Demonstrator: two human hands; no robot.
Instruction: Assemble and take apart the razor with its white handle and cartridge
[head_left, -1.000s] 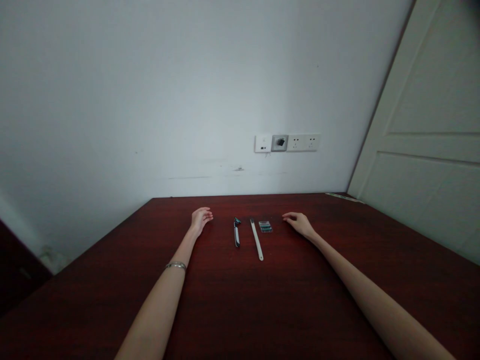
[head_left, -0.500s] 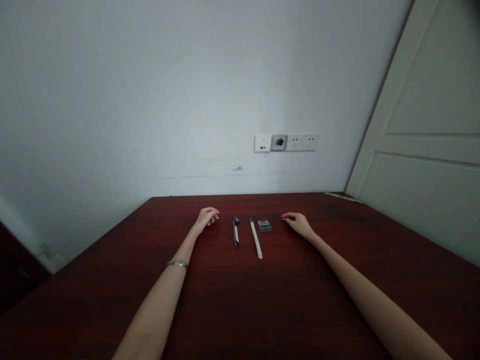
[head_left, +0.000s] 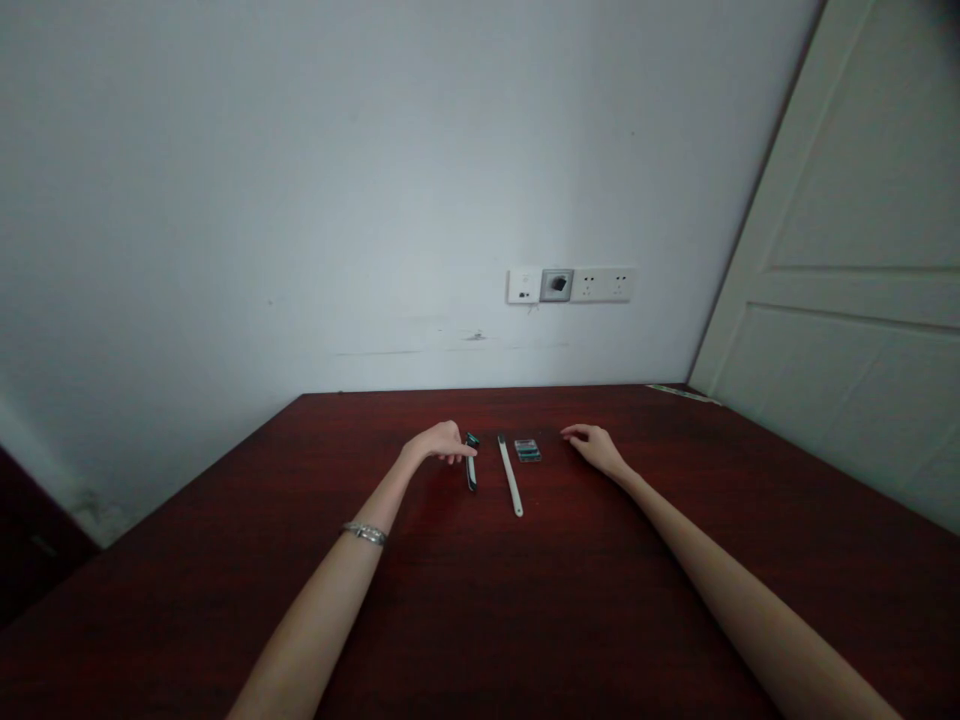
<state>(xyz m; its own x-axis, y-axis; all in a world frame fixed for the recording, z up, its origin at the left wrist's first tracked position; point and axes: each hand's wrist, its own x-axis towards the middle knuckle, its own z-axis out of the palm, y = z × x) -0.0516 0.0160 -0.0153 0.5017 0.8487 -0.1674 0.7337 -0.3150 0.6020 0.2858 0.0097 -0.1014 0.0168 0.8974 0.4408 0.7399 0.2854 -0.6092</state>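
My left hand point(head_left: 441, 441) is over the razor point(head_left: 471, 473), with the thumb stretched across its black-and-white handle and the other fingers bent on its left side; no firm grip shows. The razor lies on the table, its dark green head pointing away from me. To its right is a long, thin white-handled tool point(head_left: 511, 480) with a dark tip at the far end and a hole at the near end. Beside that lies a small clear case point(head_left: 527, 451) with green and dark strips inside. My right hand point(head_left: 595, 446) rests on the table right of the case, fingers loosely extended, holding nothing.
The dark red wooden table point(head_left: 480, 610) meets a white wall point(head_left: 390, 200) at its far edge. Wall sockets point(head_left: 602, 285) sit above it. A pale panelled door point(head_left: 847, 360) stands along the right, and a flat strip point(head_left: 684, 393) lies at the far right corner.
My left hand has moved right, from the bare table to the razor, and its thumb now reaches over the handle. My right hand has stayed in place.
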